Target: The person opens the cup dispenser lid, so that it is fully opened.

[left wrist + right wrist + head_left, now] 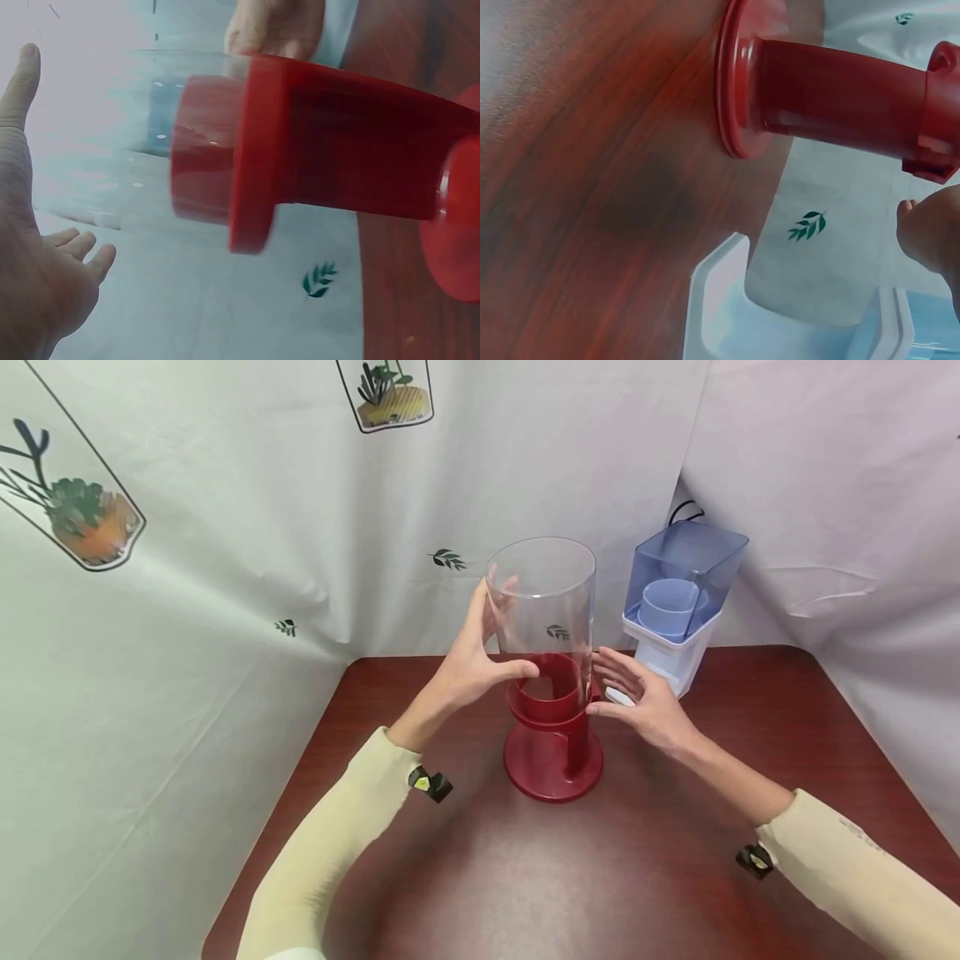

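Observation:
A tall clear cylinder stands upright on a red pedestal base, around the base's raised red collar. The base has a round foot, a wide rim and a spout-like part on its front right. My left hand is at the cylinder's left side, thumb across the front and spread fingers behind; the left wrist view shows these fingers extended. Whether they touch the cylinder I cannot tell. My right hand is at the right of the red rim, its fingers and thumb apart and loosely bent, with nothing seen gripped.
Behind the right hand stands a white dispenser with a translucent blue container on top. A dark cord rises behind it. A reddish-brown table supports everything, and white printed cloth closes off the back and sides.

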`<state>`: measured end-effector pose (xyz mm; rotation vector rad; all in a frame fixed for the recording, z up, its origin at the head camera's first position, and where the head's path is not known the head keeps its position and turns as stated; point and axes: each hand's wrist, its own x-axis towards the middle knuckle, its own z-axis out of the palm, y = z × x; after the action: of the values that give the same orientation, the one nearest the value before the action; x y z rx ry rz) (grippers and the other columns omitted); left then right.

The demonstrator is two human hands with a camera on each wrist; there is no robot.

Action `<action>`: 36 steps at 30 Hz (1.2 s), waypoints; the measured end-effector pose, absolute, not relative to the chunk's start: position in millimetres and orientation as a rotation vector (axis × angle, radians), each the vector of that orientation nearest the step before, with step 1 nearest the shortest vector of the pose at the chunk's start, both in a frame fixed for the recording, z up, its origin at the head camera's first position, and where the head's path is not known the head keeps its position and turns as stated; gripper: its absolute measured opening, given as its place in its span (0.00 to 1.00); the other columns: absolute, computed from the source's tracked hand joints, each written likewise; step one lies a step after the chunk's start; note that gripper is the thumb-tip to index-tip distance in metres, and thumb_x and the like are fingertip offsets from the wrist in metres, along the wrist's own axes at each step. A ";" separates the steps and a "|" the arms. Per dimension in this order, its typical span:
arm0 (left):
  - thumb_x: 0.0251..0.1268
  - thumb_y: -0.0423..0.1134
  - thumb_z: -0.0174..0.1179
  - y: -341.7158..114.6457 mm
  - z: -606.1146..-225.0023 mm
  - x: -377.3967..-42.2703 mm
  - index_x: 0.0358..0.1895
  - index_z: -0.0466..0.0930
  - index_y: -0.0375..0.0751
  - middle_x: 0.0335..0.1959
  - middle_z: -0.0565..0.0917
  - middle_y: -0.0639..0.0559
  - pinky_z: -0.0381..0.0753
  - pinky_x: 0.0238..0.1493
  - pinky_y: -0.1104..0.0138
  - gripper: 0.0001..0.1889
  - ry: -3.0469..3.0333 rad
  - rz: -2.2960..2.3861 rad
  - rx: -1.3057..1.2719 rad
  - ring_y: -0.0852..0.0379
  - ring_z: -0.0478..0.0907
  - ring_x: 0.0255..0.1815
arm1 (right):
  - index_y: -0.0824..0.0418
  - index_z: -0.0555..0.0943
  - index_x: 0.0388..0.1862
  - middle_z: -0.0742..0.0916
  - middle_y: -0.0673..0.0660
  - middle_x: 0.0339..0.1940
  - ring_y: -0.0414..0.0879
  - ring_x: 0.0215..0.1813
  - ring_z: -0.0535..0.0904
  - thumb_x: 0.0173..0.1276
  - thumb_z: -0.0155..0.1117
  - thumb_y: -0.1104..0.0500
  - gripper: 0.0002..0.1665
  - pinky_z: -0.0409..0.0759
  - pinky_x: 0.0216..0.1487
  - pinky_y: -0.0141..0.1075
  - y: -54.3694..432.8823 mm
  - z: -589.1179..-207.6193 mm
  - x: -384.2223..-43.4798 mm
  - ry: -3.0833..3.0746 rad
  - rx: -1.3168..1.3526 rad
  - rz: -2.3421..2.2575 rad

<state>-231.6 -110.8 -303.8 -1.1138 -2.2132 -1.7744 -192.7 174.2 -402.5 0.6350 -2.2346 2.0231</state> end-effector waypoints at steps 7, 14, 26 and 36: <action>0.42 0.74 0.77 -100.4 -280.8 -233.8 0.88 0.40 0.46 0.85 0.59 0.50 0.66 0.78 0.58 0.75 -2.109 -1.677 -1.138 0.56 0.59 0.83 | 0.64 0.57 0.87 0.69 0.62 0.83 0.57 0.84 0.61 0.64 0.79 0.70 0.58 0.62 0.80 0.47 168.9 -399.5 -198.8 -2.358 0.664 2.027; 0.43 0.74 0.77 -96.5 -266.3 -235.9 0.87 0.42 0.40 0.84 0.59 0.45 0.70 0.76 0.50 0.75 -2.022 -1.640 -1.182 0.53 0.59 0.83 | 0.64 0.56 0.87 0.68 0.61 0.84 0.56 0.85 0.60 0.63 0.80 0.69 0.60 0.59 0.81 0.52 164.8 -400.1 -201.2 -2.396 0.701 1.998; 0.39 0.72 0.78 -87.0 -239.5 -235.3 0.87 0.45 0.40 0.85 0.59 0.44 0.71 0.75 0.54 0.76 -1.964 -1.663 -1.215 0.54 0.63 0.81 | 0.59 0.62 0.85 0.78 0.60 0.76 0.55 0.75 0.73 0.58 0.84 0.63 0.59 0.75 0.68 0.30 155.0 -399.3 -202.5 -2.461 0.758 1.905; 0.55 0.28 0.81 -90.3 -223.1 -234.6 0.86 0.52 0.42 0.82 0.67 0.47 0.72 0.74 0.61 0.58 -2.095 -1.568 -1.246 0.57 0.69 0.77 | 0.58 0.66 0.82 0.83 0.60 0.68 0.56 0.66 0.79 0.54 0.87 0.61 0.58 0.82 0.60 0.32 151.7 -399.8 -204.8 -2.468 0.768 1.868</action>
<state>-234.6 -90.3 -223.1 -1.2461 -2.0946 -1.5677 -204.8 151.7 -399.8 0.7684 -2.4684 1.8684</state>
